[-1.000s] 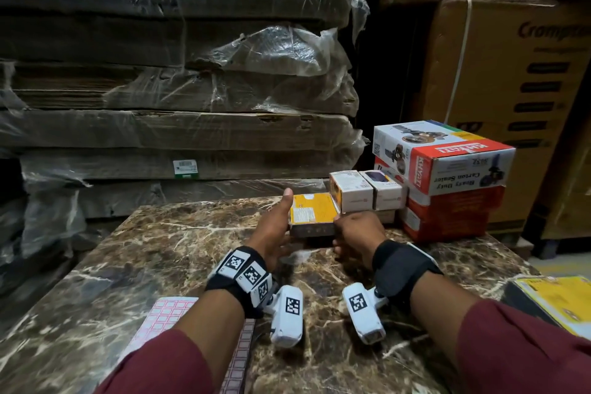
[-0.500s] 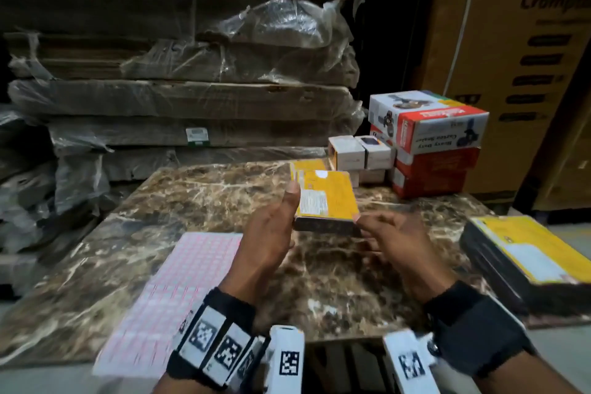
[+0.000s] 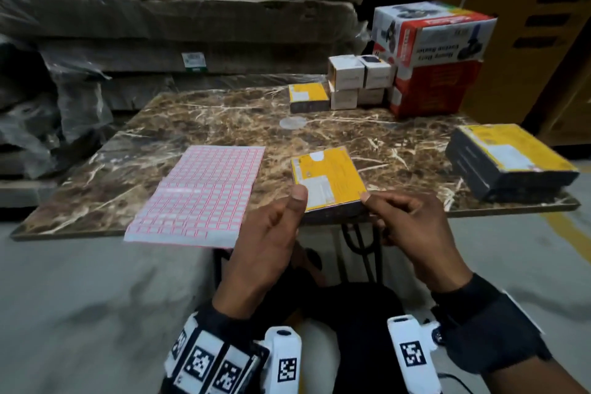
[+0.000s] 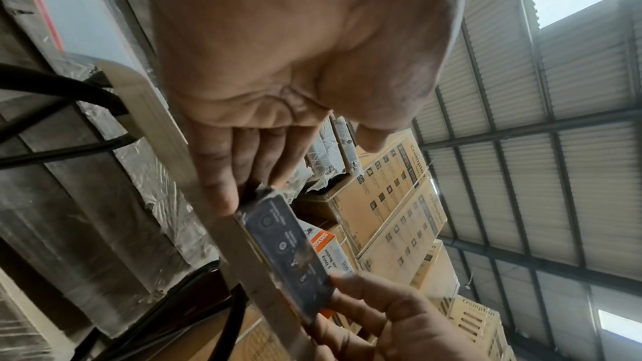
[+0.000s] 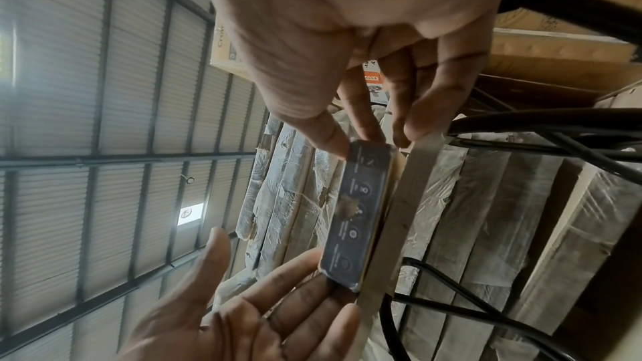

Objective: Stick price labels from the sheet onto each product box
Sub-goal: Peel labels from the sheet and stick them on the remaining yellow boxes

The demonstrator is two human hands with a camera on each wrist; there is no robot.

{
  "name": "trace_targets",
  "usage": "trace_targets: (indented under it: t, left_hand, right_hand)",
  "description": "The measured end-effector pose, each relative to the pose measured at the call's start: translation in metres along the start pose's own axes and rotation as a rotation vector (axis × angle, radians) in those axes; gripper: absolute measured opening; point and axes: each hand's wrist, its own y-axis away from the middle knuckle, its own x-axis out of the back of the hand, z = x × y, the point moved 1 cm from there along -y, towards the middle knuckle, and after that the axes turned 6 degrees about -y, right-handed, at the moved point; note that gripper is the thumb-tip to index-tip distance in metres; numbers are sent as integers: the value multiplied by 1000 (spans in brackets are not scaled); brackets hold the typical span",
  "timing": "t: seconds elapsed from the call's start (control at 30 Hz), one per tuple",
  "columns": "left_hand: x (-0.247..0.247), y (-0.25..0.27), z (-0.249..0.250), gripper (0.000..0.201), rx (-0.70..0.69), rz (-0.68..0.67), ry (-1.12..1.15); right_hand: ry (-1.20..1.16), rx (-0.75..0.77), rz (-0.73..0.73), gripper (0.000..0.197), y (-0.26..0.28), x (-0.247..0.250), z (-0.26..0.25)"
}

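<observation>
A flat box with a yellow top (image 3: 332,176) lies at the near edge of the marble table (image 3: 192,125). Its dark side face (image 4: 292,257) (image 5: 357,216) shows in both wrist views. My right hand (image 3: 367,198) pinches the box's near right corner between thumb and fingers (image 5: 330,142). My left hand (image 3: 297,201) lies against the box's left end with straight fingers (image 4: 222,196), thumb up beside the corner. The pink-gridded label sheet (image 3: 198,195) lies to the left of the box and overhangs the table's near edge.
At the back of the table are another yellow box (image 3: 308,97), small white boxes (image 3: 358,80) and stacked red and white cartons (image 3: 431,54). A stack of yellow-topped dark boxes (image 3: 508,166) sits at the right edge. Wrapped cardboard bundles (image 3: 192,19) rise behind.
Both hands have drawn the yellow box from the back stack to the table's near edge. The head view has pulled back, bringing the label sheet into sight.
</observation>
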Motion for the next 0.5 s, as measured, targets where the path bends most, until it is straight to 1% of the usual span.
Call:
trace_targets:
  t: [0.03,0.1,0.13,0.2,0.27,0.3,0.33,0.37,0.43,0.5]
  left_hand:
    - [0,1,-1,71,-9,6,0]
    - [1,3,0,51,-38,6,14]
    - [1,5,4,44,-53,-15,23]
    - [3,9,7,33,-81,-32,58]
    - [13,14,1,30,-109,79,105]
    - [23,17,-5,32,-110,157,137]
    - [34,21,-11,37,-101,233,169]
    - [44,25,-18,39,-84,303,187]
    - [67,34,-34,29,-38,434,206]
    - [85,45,-50,19,-7,532,168]
  right_hand:
    - [21,15,9,7,1,0,1]
    - [39,41,11,9,4,-2,5]
    - [43,50,25,10,5,-3,6]
    - [60,101,89,18,7,-2,10]
    - [70,169,129,28,16,-4,13]
    - [66,183,116,30,24,-8,16]
    - [57,162,78,31,33,-16,20]
    - [41,107,14,31,44,-27,26]
    - [-29,-32,-138,28,63,-51,44]
    - [-107,-147,-228,22,72,-76,59]
